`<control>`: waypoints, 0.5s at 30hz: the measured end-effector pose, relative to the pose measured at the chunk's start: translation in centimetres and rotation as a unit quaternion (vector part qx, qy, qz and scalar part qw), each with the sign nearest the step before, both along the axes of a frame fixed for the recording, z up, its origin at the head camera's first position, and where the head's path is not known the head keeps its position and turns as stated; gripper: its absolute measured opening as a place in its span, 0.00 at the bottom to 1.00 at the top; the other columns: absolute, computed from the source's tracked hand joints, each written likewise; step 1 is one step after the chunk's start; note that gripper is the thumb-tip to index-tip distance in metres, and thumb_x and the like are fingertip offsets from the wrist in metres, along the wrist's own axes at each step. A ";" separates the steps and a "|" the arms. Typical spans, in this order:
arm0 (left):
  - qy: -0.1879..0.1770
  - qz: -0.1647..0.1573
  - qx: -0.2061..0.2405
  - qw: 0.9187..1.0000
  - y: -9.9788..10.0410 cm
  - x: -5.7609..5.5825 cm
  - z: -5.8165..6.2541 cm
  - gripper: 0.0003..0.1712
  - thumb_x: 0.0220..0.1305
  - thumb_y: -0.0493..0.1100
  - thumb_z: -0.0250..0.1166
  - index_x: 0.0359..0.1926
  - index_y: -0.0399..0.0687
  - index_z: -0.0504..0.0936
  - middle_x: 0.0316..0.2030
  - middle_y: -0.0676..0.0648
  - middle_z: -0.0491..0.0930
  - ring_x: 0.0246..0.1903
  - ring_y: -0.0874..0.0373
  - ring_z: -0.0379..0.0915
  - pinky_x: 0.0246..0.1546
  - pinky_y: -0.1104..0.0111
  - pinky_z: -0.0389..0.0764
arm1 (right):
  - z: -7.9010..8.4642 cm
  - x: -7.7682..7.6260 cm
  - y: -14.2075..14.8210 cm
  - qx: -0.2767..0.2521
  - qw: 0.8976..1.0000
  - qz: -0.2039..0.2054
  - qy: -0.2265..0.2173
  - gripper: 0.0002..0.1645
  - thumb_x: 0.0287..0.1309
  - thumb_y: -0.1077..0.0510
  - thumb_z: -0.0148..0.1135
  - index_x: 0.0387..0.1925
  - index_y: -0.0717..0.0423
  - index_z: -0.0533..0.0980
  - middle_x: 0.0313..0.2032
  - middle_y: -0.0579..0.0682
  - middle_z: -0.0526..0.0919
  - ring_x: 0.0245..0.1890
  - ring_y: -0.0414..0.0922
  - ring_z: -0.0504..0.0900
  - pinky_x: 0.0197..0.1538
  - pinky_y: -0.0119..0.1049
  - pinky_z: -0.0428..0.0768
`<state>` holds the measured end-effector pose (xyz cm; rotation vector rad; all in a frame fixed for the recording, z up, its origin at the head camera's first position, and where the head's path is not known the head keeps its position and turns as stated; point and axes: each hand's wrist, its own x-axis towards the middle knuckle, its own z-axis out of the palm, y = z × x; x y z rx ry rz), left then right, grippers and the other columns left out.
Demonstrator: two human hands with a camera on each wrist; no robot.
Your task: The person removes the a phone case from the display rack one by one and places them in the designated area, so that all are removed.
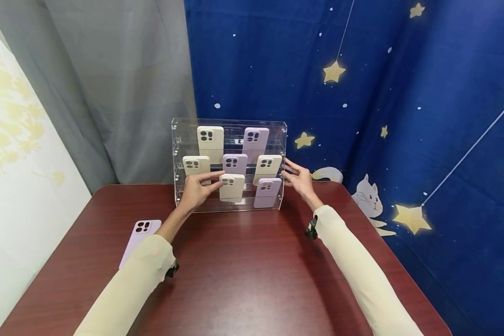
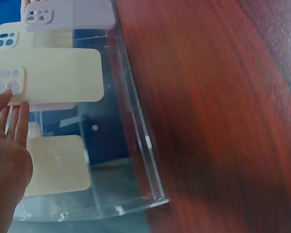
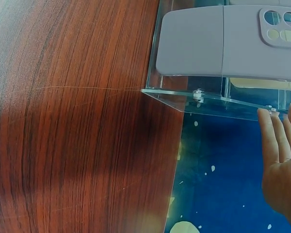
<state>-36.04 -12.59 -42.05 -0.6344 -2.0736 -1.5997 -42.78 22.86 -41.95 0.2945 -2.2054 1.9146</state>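
A clear acrylic tiered rack [image 1: 207, 204] holds cream and lilac phone cases. My left hand [image 1: 198, 189] pinches a cream phone case [image 1: 233, 189] by its upper left side, at the front tier. In the left wrist view that cream case lies across the rack front, the thumb over its camera cutouts. On the rack's right side rests my right hand [image 1: 300, 181], fingers extended and fingertips touching the side panel [image 3: 208, 101]. A lilac case [image 1: 267, 192] stands in the front tier near it.
Behind are a lilac case [image 1: 235, 162] and a cream case [image 1: 269, 167] in the middle tier. Another lilac case [image 1: 139, 237] lies on the brown table [image 1: 235, 280], partly under the left sleeve. A blue starry curtain [image 1: 260, 60] hangs behind the rack.
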 end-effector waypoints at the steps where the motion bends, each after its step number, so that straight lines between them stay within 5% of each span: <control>1: 0.003 0.001 0.001 1.000 -0.2 0.1 0.3 0.19 0.58 0.29 0.76 0.52 0.37 0.89 0.43 0.35 0.89 0.46 0.36 0.85 0.47 0.63 0.88 | 0.0 0.1 0.0 -0.003 1.000 0.002 0.000 0.32 0.67 0.68 0.67 0.70 0.47 0.76 0.62 0.61 0.82 0.55 0.59 0.85 0.55 0.63 0.81; 9: -0.009 -0.012 0.024 1.000 -1.7 3.3 4.0 0.19 0.58 0.24 0.73 0.52 0.28 0.86 0.46 0.28 0.86 0.46 0.29 0.84 0.41 0.71 0.88 | 0.2 0.5 -0.4 0.009 1.000 -0.006 -0.005 0.32 0.67 0.65 0.68 0.70 0.45 0.76 0.62 0.58 0.82 0.54 0.57 0.86 0.53 0.58 0.85; 15: 0.028 0.020 -0.004 0.999 -3.2 5.1 5.7 0.20 0.57 0.26 0.76 0.52 0.31 0.88 0.43 0.31 0.88 0.37 0.46 0.89 0.25 0.81 0.82 | 0.3 0.5 0.0 0.009 1.000 -0.003 -0.003 0.32 0.68 0.65 0.67 0.70 0.44 0.76 0.62 0.58 0.82 0.54 0.54 0.87 0.55 0.61 0.83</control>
